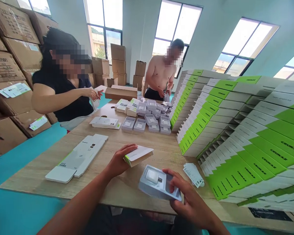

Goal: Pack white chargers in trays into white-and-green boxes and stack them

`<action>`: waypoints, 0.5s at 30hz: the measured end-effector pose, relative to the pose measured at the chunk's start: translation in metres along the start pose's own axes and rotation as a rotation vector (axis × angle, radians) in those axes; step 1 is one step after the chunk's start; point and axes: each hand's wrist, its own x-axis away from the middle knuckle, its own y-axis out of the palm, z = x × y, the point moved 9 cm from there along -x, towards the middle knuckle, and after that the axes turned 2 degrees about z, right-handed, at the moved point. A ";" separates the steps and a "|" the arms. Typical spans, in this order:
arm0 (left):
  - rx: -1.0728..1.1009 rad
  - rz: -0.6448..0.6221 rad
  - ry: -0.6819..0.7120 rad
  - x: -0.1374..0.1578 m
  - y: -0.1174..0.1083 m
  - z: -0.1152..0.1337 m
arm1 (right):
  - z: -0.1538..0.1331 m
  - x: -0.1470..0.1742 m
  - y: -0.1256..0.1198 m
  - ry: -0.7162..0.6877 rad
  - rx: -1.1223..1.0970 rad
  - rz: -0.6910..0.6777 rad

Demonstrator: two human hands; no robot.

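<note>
My left hand (117, 161) grips a white and green box sleeve (138, 154) by its near end, just above the wooden table (137, 143). My right hand (186, 195) holds a grey plastic tray (156, 186) with a white charger seated in it, low at the table's front edge. The tray sits just below and to the right of the sleeve, apart from it. A small stack of white leaflets (193, 174) lies right of my right hand.
Tall rows of green and white boxes (235, 130) fill the right side. Several grey trays (149, 120) and flat unfolded sleeves (78, 158) lie on the table. A person in dark clothes works at left, a shirtless person at the far end. Cardboard cartons (12, 65) stack at left.
</note>
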 end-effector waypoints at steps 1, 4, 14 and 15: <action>-0.009 -0.008 0.006 0.001 0.003 -0.001 | -0.015 0.007 -0.011 -0.029 -0.024 0.004; -0.039 -0.032 0.036 0.001 0.010 -0.001 | -0.049 0.015 -0.039 -0.074 0.058 0.065; -0.156 -0.068 0.122 0.000 0.016 0.018 | -0.077 -0.011 -0.035 -0.019 0.250 0.311; -0.163 -0.068 0.120 -0.001 0.015 0.018 | -0.079 -0.011 -0.037 -0.010 0.262 0.326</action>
